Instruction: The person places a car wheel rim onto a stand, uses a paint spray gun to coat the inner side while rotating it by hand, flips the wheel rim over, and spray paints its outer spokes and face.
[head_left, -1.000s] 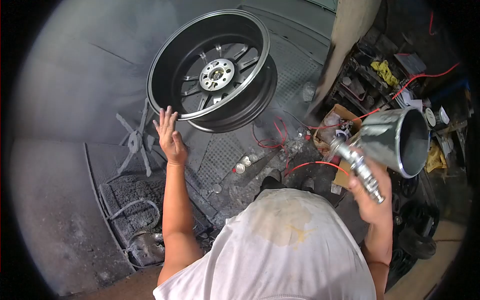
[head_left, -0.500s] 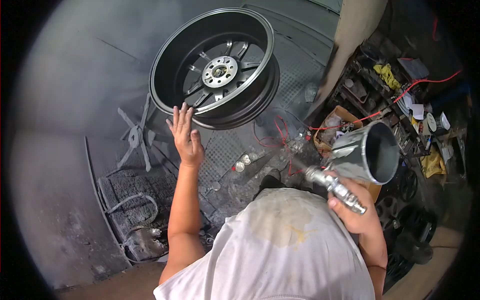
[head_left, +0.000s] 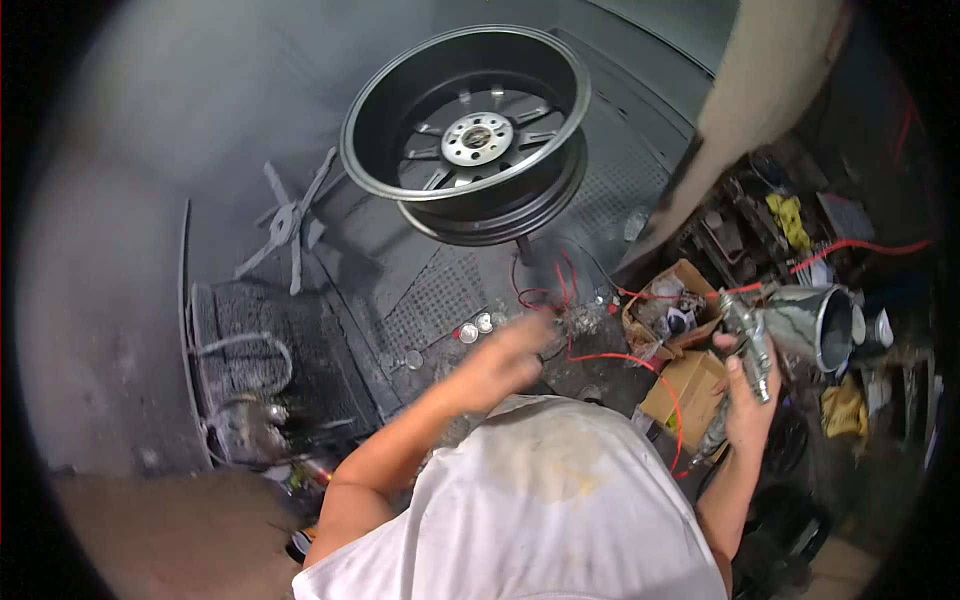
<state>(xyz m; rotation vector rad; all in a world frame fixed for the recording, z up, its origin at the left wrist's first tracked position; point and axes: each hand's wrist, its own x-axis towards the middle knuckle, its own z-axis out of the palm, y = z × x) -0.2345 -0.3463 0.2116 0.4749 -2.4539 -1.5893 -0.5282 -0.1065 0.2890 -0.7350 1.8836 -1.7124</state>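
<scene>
A car wheel rim (head_left: 362, 165) is raised above the floor on a stand, its hollow side and spoked hub tilted toward me. My right hand (head_left: 750, 410) grips a metal spray gun (head_left: 748, 350) off to the right, well away from the rim. The gun's grey, paint-streaked cup (head_left: 790, 318) points rightward. In front of my shirt, below the rim, my left hand (head_left: 512, 358) is smeared by motion, so its fingers cannot be read. It touches neither the rim nor the gun.
A red air hose (head_left: 640, 360) loops over the floor on the right. Cardboard boxes (head_left: 690, 388) and a cluttered shelf (head_left: 800, 250) stand there. A star-shaped stand (head_left: 287, 225) and a dark, coated slab (head_left: 245, 310) lie left. Small round lids (head_left: 469, 333) are on the floor.
My left hand has left the rim's lower edge and come down and right toward my body. The spray gun has moved right in my right hand. My view has shifted slightly.
</scene>
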